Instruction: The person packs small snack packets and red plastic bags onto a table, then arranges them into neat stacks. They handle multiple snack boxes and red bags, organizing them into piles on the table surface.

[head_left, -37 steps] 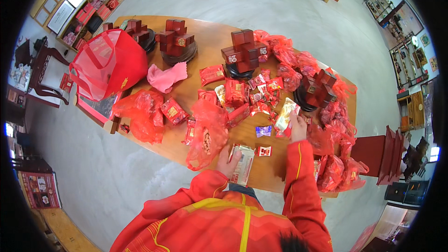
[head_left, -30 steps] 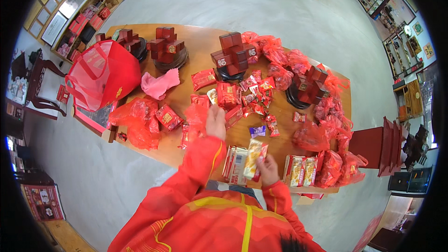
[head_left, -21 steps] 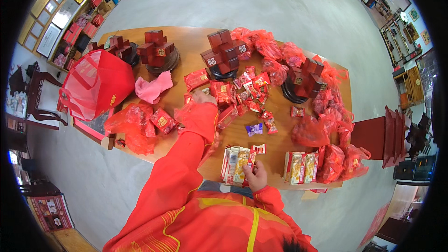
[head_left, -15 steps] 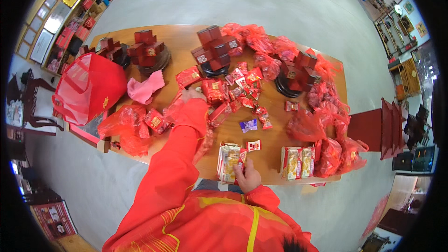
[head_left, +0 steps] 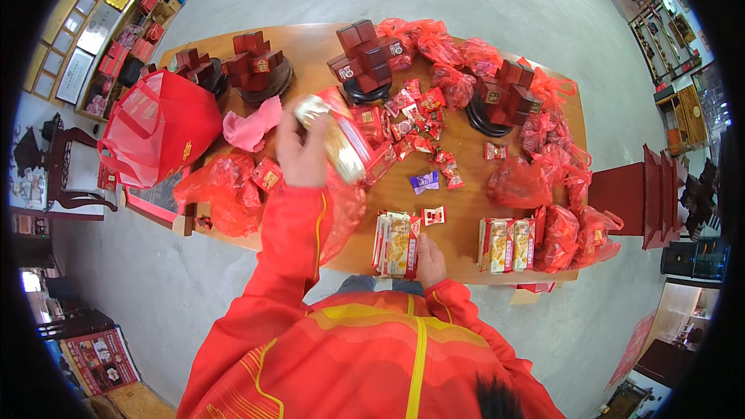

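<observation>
My left hand (head_left: 301,151) is raised over the wooden table (head_left: 458,198) and grips a flat red and gold snack packet (head_left: 339,136), tilted on its edge. My right hand (head_left: 429,257) rests at the near table edge, touching a stack of red and yellow packets (head_left: 396,242). A small red and white sweet (head_left: 434,215) and a purple sweet (head_left: 424,181) lie just beyond that stack. Loose red wrapped sweets (head_left: 415,120) are scattered past my left hand.
Red box stacks on dark round stands (head_left: 365,62) sit along the far side. Red plastic bags (head_left: 233,190) lie at the left, more filled ones (head_left: 563,225) at the right beside another packet stack (head_left: 506,243). A red mesh basket (head_left: 159,128) overhangs the left end.
My left hand reached out to the pile of sweets and has lifted a packet up toward me. My right hand set its packet on the stack at the near edge and stays there.
</observation>
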